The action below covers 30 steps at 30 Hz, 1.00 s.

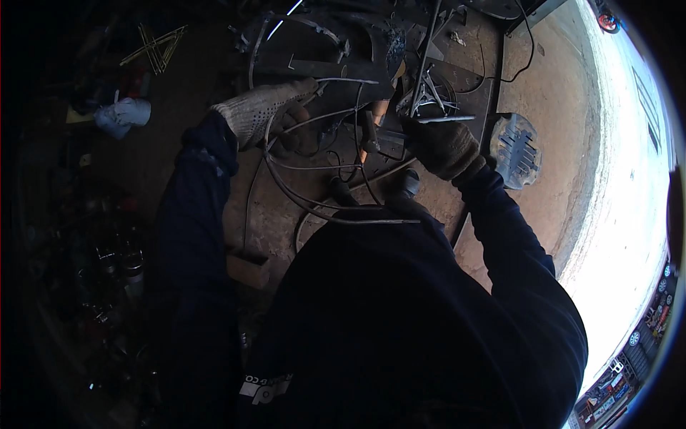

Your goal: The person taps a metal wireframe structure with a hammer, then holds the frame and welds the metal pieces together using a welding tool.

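My left hand (261, 111), in a pale dotted work glove, is closed around a bundle of thin curved metal rods (300, 200). Some of them bow down toward my lap, and one straight end points right from the fingers. My right hand (444, 149), in a dark, worn glove, is closed, and a pale rod-like piece (449, 119) runs along its top. What that piece belongs to is hidden by the glove and shadow. Between both hands lies a dark hammer-like block (369, 132) beside an orange piece (379, 111).
A dark metal work surface (321, 68) carries scraps and bent strips. A ribbed grey-black plastic piece (516, 150) lies on the floor at right. A wooden block (248, 269), a crumpled pale cloth (123, 114) and crossed yellowish rods (155, 48) are at left. Black cable (530, 50) trails at upper right.
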Each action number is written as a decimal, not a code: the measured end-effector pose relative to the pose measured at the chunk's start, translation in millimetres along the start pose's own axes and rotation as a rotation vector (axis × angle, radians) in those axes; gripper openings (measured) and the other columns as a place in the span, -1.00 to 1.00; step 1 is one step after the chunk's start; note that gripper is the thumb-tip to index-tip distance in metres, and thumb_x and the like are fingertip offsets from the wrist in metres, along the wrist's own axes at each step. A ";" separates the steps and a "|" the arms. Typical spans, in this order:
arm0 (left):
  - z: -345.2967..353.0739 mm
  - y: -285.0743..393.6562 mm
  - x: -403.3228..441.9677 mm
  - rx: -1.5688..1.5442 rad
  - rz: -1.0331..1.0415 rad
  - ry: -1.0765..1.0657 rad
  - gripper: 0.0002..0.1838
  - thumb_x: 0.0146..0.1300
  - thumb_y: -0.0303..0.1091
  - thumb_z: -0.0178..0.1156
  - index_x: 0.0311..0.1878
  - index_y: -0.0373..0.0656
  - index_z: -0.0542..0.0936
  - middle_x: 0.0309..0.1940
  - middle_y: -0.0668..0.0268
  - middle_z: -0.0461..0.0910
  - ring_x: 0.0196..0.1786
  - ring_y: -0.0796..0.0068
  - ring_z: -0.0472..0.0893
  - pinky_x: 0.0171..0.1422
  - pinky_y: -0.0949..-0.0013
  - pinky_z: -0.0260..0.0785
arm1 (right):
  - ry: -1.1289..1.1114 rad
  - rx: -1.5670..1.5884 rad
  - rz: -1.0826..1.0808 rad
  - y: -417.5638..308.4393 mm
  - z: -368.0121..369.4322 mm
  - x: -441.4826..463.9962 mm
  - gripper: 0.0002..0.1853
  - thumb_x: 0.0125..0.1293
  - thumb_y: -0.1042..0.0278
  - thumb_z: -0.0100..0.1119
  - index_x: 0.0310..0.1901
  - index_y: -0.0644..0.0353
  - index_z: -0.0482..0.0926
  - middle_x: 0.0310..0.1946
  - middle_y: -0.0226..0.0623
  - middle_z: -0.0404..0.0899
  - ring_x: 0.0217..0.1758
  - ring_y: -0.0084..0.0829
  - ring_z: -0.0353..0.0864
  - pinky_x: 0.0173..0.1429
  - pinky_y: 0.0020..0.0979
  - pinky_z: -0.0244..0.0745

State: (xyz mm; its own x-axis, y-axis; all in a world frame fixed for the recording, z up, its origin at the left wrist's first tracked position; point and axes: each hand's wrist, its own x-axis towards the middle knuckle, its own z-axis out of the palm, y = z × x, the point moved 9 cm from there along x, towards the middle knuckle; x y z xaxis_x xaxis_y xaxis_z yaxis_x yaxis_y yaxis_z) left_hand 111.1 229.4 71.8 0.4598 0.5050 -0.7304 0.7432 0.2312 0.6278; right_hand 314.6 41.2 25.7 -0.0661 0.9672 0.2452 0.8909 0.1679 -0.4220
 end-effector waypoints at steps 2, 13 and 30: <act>-2.2 -1.4 5.4 0.089 -0.052 -0.043 -0.14 0.27 0.40 0.19 0.05 -0.43 0.57 -0.30 0.11 0.64 -0.48 0.43 0.65 -0.53 0.43 0.53 | -0.039 -0.068 -0.124 -13.9 -10.8 10.1 -0.53 0.29 0.21 0.24 0.24 0.04 0.56 -0.49 -0.29 0.61 -0.41 -0.21 0.66 -0.36 -0.23 0.54; 2.3 17.5 -3.2 0.202 -0.027 -0.079 -0.06 0.25 0.46 0.13 0.05 -0.49 0.55 -0.17 0.02 0.63 -0.36 0.29 0.71 -0.50 0.25 0.61 | 0.037 -0.154 -0.359 -26.8 -10.5 25.2 -0.55 0.25 0.28 0.29 0.19 0.11 0.59 -0.62 -0.44 0.50 -0.62 -0.39 0.55 -0.57 -0.32 0.40; -6.6 7.0 1.7 0.216 -0.103 -0.075 -0.12 0.29 0.42 0.12 0.01 -0.45 0.59 -0.28 0.02 0.66 -0.49 0.30 0.67 -0.48 0.28 0.54 | -0.053 -0.160 -0.378 -32.9 -9.1 23.3 -0.60 0.33 0.22 0.24 0.17 0.13 0.59 -0.61 -0.41 0.53 -0.60 -0.39 0.56 -0.56 -0.32 0.41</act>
State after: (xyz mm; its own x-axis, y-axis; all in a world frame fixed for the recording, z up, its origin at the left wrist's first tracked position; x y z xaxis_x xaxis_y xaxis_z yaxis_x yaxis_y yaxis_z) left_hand 113.9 237.4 76.7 0.4047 0.4231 -0.8107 0.8711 0.0913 0.4825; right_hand 287.8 56.4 53.3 -0.4214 0.8524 0.3095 0.8579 0.4853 -0.1684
